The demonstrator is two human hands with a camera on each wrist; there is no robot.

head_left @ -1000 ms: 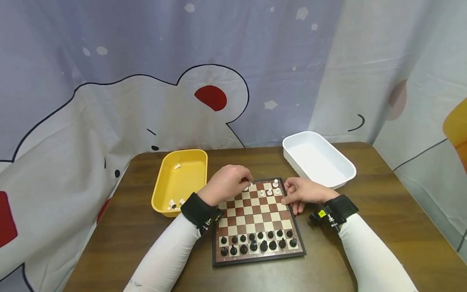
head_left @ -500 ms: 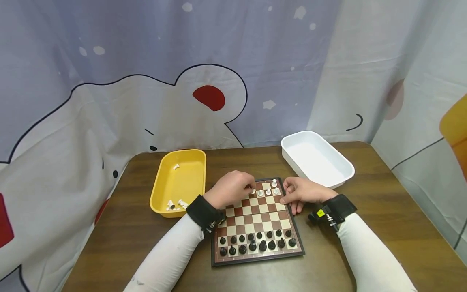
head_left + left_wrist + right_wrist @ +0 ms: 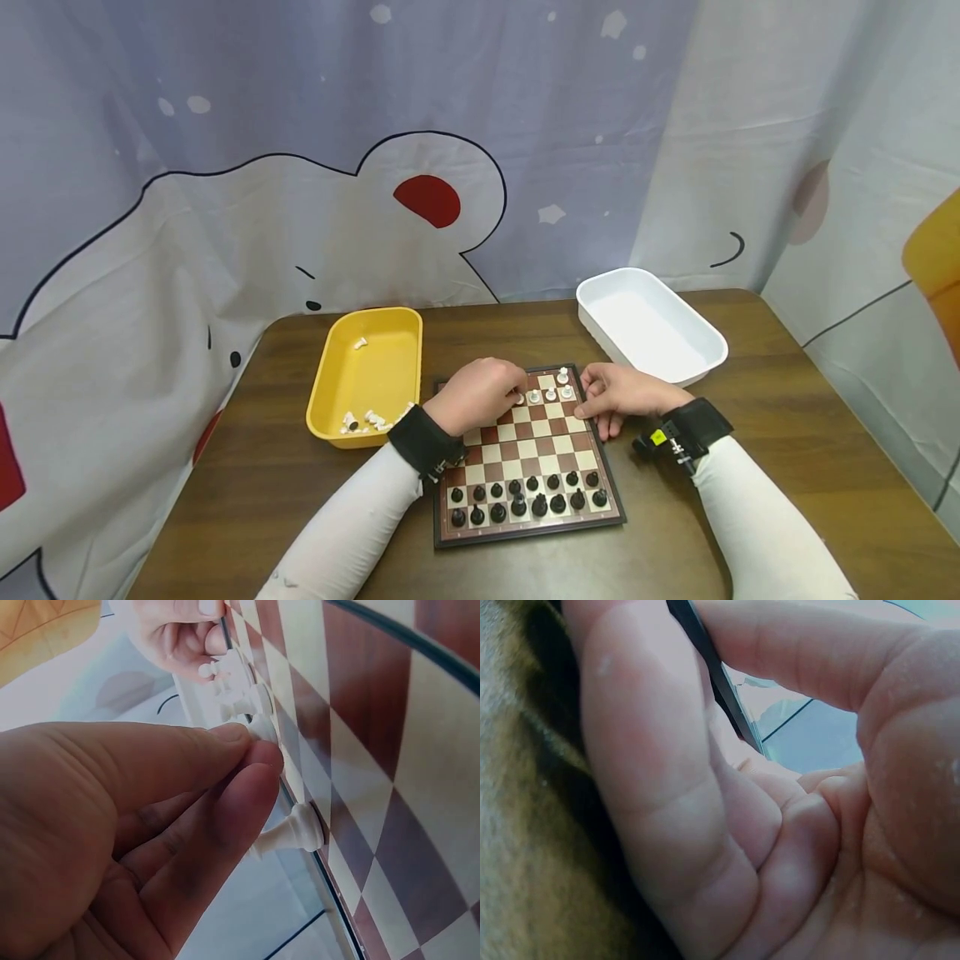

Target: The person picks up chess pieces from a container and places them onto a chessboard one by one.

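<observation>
The chessboard (image 3: 525, 446) lies on the table with two rows of black chess pieces (image 3: 518, 503) along its near side. Over its far part my left hand (image 3: 480, 395) pinches a white pawn (image 3: 519, 399) at the board's surface; fingers hide much of it. Right beside it stand white pawns (image 3: 551, 394) in a row, and a white rook (image 3: 562, 375) stands in the far right corner. Another white piece (image 3: 296, 829) stands below my fingertips in the left wrist view. My right hand (image 3: 626, 392) grips the board's right edge, thumb on top and fingers at the side.
Left of the board, a yellow tray (image 3: 318, 392) contains several loose white pieces (image 3: 373, 419), mostly at its near end. A white tray (image 3: 645, 325) sits at the back right, close behind my right hand. Patterned curtains hang behind the wooden table (image 3: 247, 450).
My left hand has come down and slightly nearer with the white pawn, which now sits at the row's left end. The right hand keeps its grip on the board's edge.
</observation>
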